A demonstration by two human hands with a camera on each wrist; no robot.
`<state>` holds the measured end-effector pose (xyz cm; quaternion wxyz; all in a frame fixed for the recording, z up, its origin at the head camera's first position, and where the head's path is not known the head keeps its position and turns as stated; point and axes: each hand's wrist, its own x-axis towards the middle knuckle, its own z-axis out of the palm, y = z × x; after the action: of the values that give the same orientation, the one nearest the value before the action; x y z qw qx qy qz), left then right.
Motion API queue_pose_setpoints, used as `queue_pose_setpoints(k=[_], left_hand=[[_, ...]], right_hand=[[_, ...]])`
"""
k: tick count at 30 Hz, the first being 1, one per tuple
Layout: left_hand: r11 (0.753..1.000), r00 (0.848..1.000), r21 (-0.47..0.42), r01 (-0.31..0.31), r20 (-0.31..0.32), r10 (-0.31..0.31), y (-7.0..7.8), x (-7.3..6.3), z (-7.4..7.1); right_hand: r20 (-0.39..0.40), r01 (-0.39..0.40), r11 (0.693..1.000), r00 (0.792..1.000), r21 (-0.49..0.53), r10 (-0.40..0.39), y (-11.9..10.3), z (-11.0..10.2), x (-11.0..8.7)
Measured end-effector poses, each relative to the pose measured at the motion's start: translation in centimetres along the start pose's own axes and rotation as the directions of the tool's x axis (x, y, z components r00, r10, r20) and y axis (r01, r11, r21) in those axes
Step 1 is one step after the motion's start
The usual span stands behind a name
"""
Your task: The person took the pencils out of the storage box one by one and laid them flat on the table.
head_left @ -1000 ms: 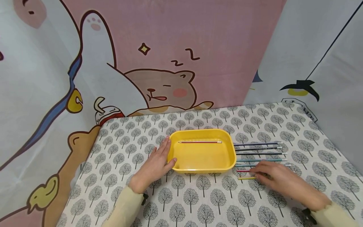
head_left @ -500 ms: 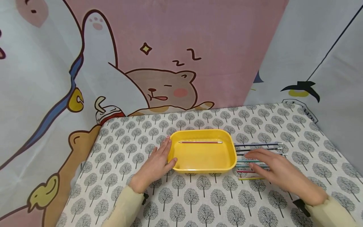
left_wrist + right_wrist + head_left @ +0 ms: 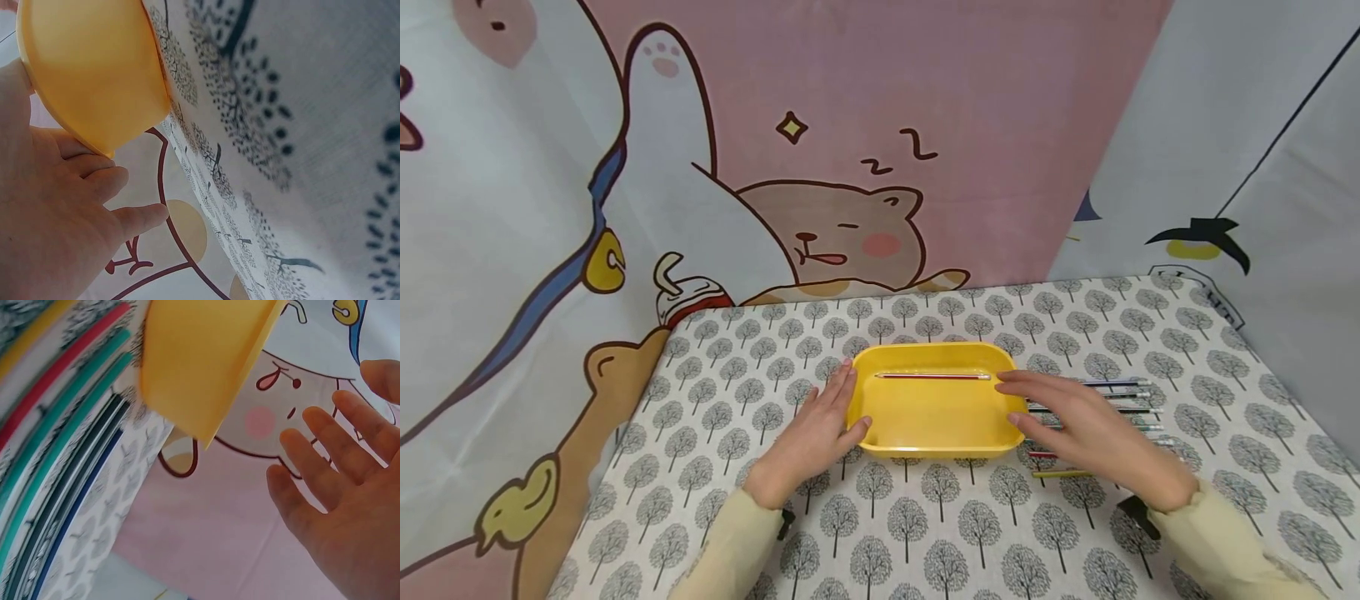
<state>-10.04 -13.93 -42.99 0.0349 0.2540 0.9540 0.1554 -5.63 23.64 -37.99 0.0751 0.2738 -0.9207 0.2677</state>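
Observation:
In the head view a yellow plastic tray lies on the tablecloth, with one dark red pencil inside near its far wall. My left hand rests against the tray's left side, fingers extended along the rim and thumb over the front left corner. At the opposite end my right hand is spread over the right rim, fingertips overlapping the tray in this view. Nothing is between its fingers, and the right wrist view shows the palm bare. Below it several pencils lie side by side, including a yellow pencil and a red pencil.
The tablecloth has a grey tree print. Behind it hangs a pink and white cartoon backdrop. A grey-white sheet closes off the right side.
My right hand has left the red and yellow pencils at the lower right, moving left and away from me to the tray's right rim. The left hand has stayed at the tray.

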Motion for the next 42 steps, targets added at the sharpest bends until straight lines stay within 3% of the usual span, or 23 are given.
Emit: queue_pose_setpoints(k=[9,21,29,42], left_hand=[[1.000,1.000,0.016,-0.005,0.003,0.005,0.0,0.0,-0.1],[1.000,1.000,0.004,0.003,0.003,-0.003,0.1,0.0,0.0],[1.000,1.000,0.005,0.002,-0.001,-0.002,0.1,0.1,0.1],[1.000,1.000,0.022,0.001,0.011,-0.001,0.0,0.1,0.1]], right_hand=[[0.086,0.044,0.998,0.995,-0.035,-0.041,-0.7,1.2,3.1],[0.234,0.102,0.992,0.969,-0.071,-0.083,-0.4,3.2,7.5],[0.327,0.136,0.985,0.940,-0.104,-0.095,-0.4,4.6,9.6],[0.485,0.043,0.995,0.874,-0.095,0.009,-0.3,5.9,11.3]])
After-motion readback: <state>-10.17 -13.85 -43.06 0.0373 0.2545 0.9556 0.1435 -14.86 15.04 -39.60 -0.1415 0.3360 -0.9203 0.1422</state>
